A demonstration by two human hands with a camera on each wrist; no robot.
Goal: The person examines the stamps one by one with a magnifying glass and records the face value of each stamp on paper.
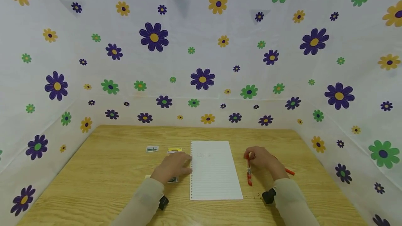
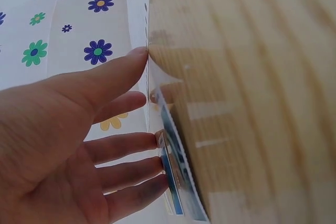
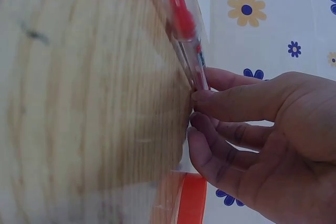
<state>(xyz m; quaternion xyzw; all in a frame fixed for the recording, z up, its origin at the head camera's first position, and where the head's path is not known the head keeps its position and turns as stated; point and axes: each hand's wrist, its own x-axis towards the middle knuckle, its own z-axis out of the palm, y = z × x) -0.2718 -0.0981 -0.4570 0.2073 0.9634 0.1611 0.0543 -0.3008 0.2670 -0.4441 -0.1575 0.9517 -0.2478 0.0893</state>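
A lined sheet of paper (image 1: 215,177) with punched holes along its left side lies on the table, faint marks near its top. My left hand (image 1: 174,166) rests at that left edge, fingers extended; in the left wrist view its thumb (image 2: 123,72) touches the paper's edge. Right of the sheet, my right hand (image 1: 260,157) pinches the upper end of a red pen (image 1: 249,176) between thumb and index finger. The right wrist view shows the pen (image 3: 184,19) close along the tabletop, the other fingers curled beneath the hand.
Small stamp-like pictures lie left of the sheet: one (image 1: 152,148) farther back, one (image 1: 174,150) beyond my left hand, another (image 1: 173,179) partly under it. An orange-red slim object (image 1: 289,172) lies behind my right wrist. Flowered white cloth (image 1: 185,62) walls the wooden table (image 1: 94,177).
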